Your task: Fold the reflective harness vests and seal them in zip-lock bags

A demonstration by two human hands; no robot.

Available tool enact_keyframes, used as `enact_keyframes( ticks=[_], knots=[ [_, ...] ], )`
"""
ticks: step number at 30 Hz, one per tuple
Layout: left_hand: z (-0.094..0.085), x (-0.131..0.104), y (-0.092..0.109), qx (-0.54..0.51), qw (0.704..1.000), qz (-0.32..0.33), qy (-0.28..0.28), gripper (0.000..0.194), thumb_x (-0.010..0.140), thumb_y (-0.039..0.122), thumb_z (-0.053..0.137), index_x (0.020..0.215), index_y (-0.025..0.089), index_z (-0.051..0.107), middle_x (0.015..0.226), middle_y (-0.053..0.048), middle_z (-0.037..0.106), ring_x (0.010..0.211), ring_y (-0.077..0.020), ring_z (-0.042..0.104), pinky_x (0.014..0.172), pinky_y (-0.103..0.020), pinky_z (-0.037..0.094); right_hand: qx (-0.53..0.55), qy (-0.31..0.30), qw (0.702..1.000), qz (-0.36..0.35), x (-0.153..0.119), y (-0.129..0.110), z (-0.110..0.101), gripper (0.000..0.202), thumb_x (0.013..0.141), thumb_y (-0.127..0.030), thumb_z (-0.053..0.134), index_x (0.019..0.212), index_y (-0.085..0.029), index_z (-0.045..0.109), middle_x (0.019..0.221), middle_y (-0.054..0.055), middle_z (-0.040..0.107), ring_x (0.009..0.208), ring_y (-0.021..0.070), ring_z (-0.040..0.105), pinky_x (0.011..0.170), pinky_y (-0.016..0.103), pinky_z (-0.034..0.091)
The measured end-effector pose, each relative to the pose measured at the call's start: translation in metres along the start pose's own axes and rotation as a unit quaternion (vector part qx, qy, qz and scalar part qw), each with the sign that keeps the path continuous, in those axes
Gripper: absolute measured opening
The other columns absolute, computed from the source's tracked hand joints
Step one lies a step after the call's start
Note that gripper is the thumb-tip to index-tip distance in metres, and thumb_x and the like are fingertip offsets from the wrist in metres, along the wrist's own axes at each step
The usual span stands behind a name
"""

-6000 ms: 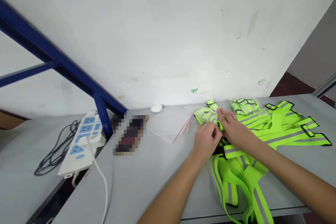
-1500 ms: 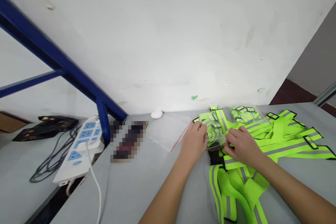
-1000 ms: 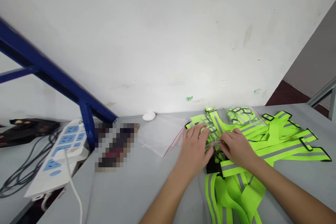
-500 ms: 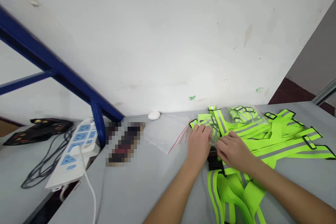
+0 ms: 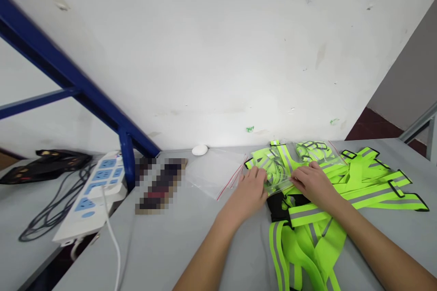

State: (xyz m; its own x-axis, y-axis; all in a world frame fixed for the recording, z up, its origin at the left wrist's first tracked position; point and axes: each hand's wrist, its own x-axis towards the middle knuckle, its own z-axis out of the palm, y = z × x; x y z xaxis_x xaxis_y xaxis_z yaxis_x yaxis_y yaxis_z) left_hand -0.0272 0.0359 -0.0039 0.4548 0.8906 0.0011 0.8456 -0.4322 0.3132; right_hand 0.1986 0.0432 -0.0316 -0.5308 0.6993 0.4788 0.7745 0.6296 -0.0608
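Note:
Between my hands, a clear zip-lock bag (image 5: 279,185) lies with its near edge stretched out. Bundled yellow-green reflective strap (image 5: 271,163) shows through the plastic. My left hand (image 5: 251,187) grips the left end of that edge, fingers closed. At the right end, my right hand (image 5: 313,183) pinches the plastic with its fingers curled. Just below the bag sits a black buckle (image 5: 277,207). Loose reflective straps (image 5: 368,193) with grey stripes and black slides spread out beneath and to the right of my right hand. Whether the bag's seal is fully closed I cannot tell.
Another filled bag (image 5: 316,151) rests on the straps near the wall. Left of my left hand lie flat clear bags (image 5: 213,170) with red edges. A white oval object (image 5: 200,150), a blurred-out item (image 5: 162,186), a blue metal frame (image 5: 77,79) and a power strip (image 5: 90,200) are further left.
My hands have moved apart, my right hand to the right. The bag's near edge now shows stretched between them, and more of the black buckle is visible.

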Motion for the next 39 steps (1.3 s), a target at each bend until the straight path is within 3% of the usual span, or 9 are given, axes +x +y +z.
enact_keyframes(
  ticks=[6, 10, 16, 20, 22, 26, 28, 34, 39],
  knots=[
    [-0.011, -0.001, 0.001, -0.062, 0.996, -0.01, 0.067, 0.012, 0.077, 0.012, 0.044, 0.077, 0.023, 0.04, 0.065, 0.002, 0.05, 0.058, -0.0164, 0.047, 0.053, -0.027, 0.029, 0.07, 0.011, 0.997, -0.016, -0.003, 0.005, -0.01, 0.009, 0.096, -0.027, 0.05, 0.097, -0.019, 0.054, 0.081, 0.003, 0.069, 0.064, 0.016, 0.06, 0.072, 0.033, 0.037],
    [-0.013, 0.0, 0.002, -0.193, 0.964, -0.041, 0.175, 0.011, 0.082, 0.017, 0.043, 0.074, 0.023, 0.038, 0.061, 0.005, 0.042, 0.054, -0.0128, 0.041, 0.051, -0.024, 0.029, 0.095, -0.017, 0.995, -0.006, -0.004, 0.008, -0.017, 0.041, 0.085, -0.046, 0.064, 0.114, -0.019, 0.052, 0.096, 0.009, 0.069, 0.078, 0.022, 0.065, 0.075, 0.037, 0.045],
    [0.0, 0.004, 0.005, -0.35, 0.896, -0.072, 0.263, 0.011, 0.084, 0.021, 0.05, 0.076, 0.022, 0.041, 0.062, 0.006, 0.037, 0.056, -0.0104, 0.039, 0.051, -0.021, 0.032, 0.068, 0.061, 0.991, -0.099, -0.001, -0.002, -0.004, 0.008, 0.094, -0.021, 0.053, 0.101, -0.019, 0.057, 0.088, 0.006, 0.071, 0.078, 0.0177, 0.064, 0.078, 0.036, 0.043],
    [0.001, 0.003, 0.002, -0.391, 0.871, -0.039, 0.294, 0.008, 0.087, 0.024, 0.049, 0.08, 0.022, 0.044, 0.068, 0.004, 0.042, 0.062, -0.0112, 0.044, 0.057, -0.022, 0.038, 0.076, 0.119, 0.984, -0.105, 0.002, -0.007, -0.004, 0.008, 0.092, -0.014, 0.054, 0.094, -0.02, 0.058, 0.077, 0.002, 0.07, 0.069, 0.0143, 0.061, 0.078, 0.035, 0.042],
    [-0.004, 0.001, -0.001, -0.385, 0.877, 0.007, 0.287, 0.01, 0.088, 0.03, 0.049, 0.093, 0.021, 0.049, 0.084, -0.002, 0.052, 0.075, -0.0142, 0.052, 0.068, -0.026, 0.045, 0.091, 0.147, 0.981, -0.086, 0.003, -0.006, -0.006, 0.009, 0.092, -0.013, 0.054, 0.093, -0.021, 0.058, 0.076, 0.002, 0.07, 0.067, 0.0137, 0.06, 0.078, 0.035, 0.042],
    [-0.018, -0.003, -0.005, -0.275, 0.943, 0.086, 0.167, 0.081, 0.062, 0.047, 0.08, 0.131, 0.026, 0.044, 0.137, -0.012, 0.045, 0.126, -0.0304, 0.042, 0.102, -0.043, 0.04, 0.122, 0.169, 0.977, -0.047, 0.006, -0.004, -0.008, 0.009, 0.09, -0.015, 0.055, 0.091, -0.023, 0.059, 0.076, 0.001, 0.069, 0.069, 0.0151, 0.061, 0.078, 0.036, 0.041],
    [-0.021, -0.002, -0.006, -0.251, 0.955, 0.082, 0.137, 0.092, 0.053, 0.046, 0.086, 0.134, 0.029, 0.045, 0.139, -0.01, 0.048, 0.129, -0.031, 0.041, 0.107, -0.046, 0.037, 0.124, 0.174, 0.976, -0.041, 0.007, -0.005, -0.008, 0.009, 0.09, -0.014, 0.056, 0.09, -0.023, 0.058, 0.076, 0.002, 0.069, 0.069, 0.0159, 0.06, 0.077, 0.036, 0.042],
    [-0.007, 0.009, -0.01, -0.287, 0.918, 0.096, 0.255, 0.023, 0.076, 0.031, 0.073, 0.098, 0.025, 0.07, 0.108, -0.007, 0.072, 0.107, -0.0237, 0.063, 0.098, -0.043, 0.048, 0.168, 0.185, 0.968, -0.027, 0.008, -0.009, -0.009, 0.012, 0.089, -0.013, 0.054, 0.092, -0.024, 0.057, 0.082, 0.004, 0.068, 0.077, 0.0181, 0.062, 0.078, 0.038, 0.047],
    [0.014, 0.015, 0.0, -0.338, 0.854, 0.105, 0.381, 0.007, 0.078, 0.028, 0.072, 0.074, 0.023, 0.07, 0.081, -0.004, 0.075, 0.09, -0.0228, 0.068, 0.085, -0.044, 0.054, 0.247, 0.173, 0.952, 0.056, 0.006, -0.013, -0.007, 0.009, 0.093, -0.016, 0.047, 0.094, -0.024, 0.052, 0.093, 0.008, 0.066, 0.089, 0.0212, 0.064, 0.066, 0.033, 0.051]
  ],
)
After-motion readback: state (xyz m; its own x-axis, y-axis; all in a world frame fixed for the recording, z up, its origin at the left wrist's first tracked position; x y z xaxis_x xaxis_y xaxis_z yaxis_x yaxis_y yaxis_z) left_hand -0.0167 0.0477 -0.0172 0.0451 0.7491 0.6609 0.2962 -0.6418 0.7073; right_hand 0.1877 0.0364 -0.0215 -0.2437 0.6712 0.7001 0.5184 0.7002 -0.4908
